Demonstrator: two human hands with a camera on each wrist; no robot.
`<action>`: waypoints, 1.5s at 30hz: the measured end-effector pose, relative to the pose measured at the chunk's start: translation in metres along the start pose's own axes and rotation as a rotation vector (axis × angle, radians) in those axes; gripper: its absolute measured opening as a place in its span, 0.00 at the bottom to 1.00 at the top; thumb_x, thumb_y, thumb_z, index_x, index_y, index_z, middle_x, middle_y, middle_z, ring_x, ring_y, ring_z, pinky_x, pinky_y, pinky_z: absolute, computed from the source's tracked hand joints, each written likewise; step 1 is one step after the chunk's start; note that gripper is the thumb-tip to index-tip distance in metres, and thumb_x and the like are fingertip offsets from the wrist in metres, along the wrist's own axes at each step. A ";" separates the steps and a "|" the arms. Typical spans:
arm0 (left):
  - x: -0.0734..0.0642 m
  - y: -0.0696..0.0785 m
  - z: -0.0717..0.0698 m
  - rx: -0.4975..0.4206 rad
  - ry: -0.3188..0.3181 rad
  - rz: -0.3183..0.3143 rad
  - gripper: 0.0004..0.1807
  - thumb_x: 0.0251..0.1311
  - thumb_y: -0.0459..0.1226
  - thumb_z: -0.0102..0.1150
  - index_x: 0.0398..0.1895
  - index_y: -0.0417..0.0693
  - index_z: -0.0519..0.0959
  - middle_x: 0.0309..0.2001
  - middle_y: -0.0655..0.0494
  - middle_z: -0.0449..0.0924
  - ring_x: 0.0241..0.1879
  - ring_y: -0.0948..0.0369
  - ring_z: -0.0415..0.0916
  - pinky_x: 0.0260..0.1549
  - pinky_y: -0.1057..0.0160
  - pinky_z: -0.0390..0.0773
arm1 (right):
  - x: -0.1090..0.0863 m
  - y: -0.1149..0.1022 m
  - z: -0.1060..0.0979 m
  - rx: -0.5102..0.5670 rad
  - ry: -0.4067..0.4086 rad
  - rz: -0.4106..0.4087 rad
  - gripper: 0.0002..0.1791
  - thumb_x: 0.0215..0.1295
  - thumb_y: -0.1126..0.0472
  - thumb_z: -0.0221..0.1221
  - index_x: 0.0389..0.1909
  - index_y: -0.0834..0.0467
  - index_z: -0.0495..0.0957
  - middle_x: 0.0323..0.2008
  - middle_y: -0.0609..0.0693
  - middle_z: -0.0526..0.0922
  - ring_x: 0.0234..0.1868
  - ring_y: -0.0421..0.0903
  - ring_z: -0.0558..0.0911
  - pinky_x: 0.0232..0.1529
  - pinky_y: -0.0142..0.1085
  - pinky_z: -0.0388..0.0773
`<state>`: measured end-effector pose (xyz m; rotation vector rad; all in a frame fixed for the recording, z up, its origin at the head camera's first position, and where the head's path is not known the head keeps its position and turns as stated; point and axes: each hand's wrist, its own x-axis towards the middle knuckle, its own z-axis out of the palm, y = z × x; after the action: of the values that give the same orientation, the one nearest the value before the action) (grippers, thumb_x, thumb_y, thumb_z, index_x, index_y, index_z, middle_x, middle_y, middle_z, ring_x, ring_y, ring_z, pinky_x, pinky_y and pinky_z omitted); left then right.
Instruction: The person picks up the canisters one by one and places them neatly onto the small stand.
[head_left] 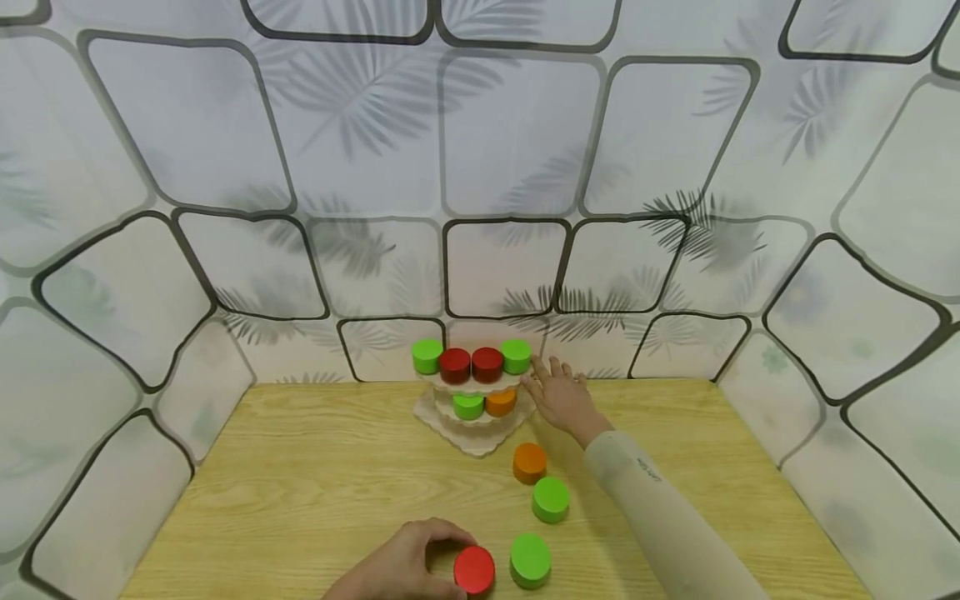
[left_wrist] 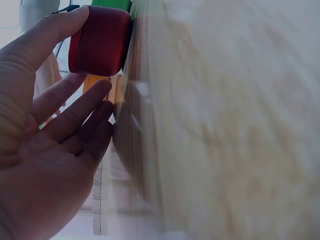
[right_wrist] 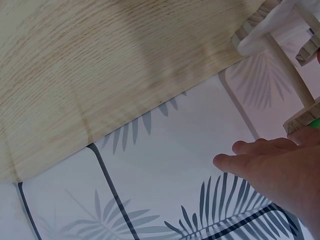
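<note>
Near the front edge in the head view, my left hand [head_left: 408,567] pinches a red round block [head_left: 474,571] between thumb and index finger. The left wrist view shows the thumb on one side of this block [left_wrist: 102,42], the other fingers loosely spread. At the back stands a tiered stand [head_left: 480,443]. Its top tier carries two red blocks [head_left: 455,365] between two green ones [head_left: 516,356]; a green block [head_left: 468,407] and an orange block [head_left: 501,402] sit lower. My right hand [head_left: 564,402] reaches to the top tier's right edge, fingers extended; contact is unclear.
On the wooden table [head_left: 315,483], an orange block [head_left: 530,462] and two green blocks [head_left: 551,500] lie in a loose row between the stand and the left hand. A patterned wall covering [head_left: 510,133] surrounds the table at the back and sides.
</note>
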<state>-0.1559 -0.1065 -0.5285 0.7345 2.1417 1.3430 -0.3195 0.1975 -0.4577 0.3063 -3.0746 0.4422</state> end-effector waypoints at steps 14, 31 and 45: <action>0.004 -0.003 -0.010 -0.003 0.124 0.040 0.24 0.60 0.47 0.76 0.58 0.56 0.83 0.53 0.64 0.86 0.53 0.69 0.80 0.57 0.68 0.78 | 0.000 0.002 0.002 -0.005 0.009 0.001 0.38 0.86 0.38 0.36 0.85 0.56 0.53 0.81 0.71 0.55 0.80 0.73 0.58 0.76 0.74 0.53; 0.041 -0.004 -0.053 -0.004 0.697 0.063 0.24 0.57 0.39 0.80 0.56 0.42 0.84 0.47 0.50 0.89 0.47 0.59 0.87 0.48 0.65 0.86 | 0.001 0.003 0.001 -0.030 -0.006 0.010 0.38 0.85 0.37 0.36 0.85 0.54 0.54 0.82 0.70 0.53 0.82 0.72 0.54 0.76 0.75 0.50; 0.076 -0.002 -0.072 0.061 0.894 0.100 0.26 0.59 0.38 0.78 0.58 0.36 0.82 0.50 0.42 0.89 0.49 0.48 0.87 0.52 0.48 0.86 | 0.002 0.004 0.002 -0.026 -0.002 0.003 0.37 0.85 0.37 0.36 0.84 0.55 0.55 0.82 0.70 0.53 0.81 0.73 0.54 0.76 0.75 0.50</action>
<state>-0.2589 -0.1023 -0.5122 0.2612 2.8421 1.9081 -0.3220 0.2002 -0.4611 0.3017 -3.0806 0.4021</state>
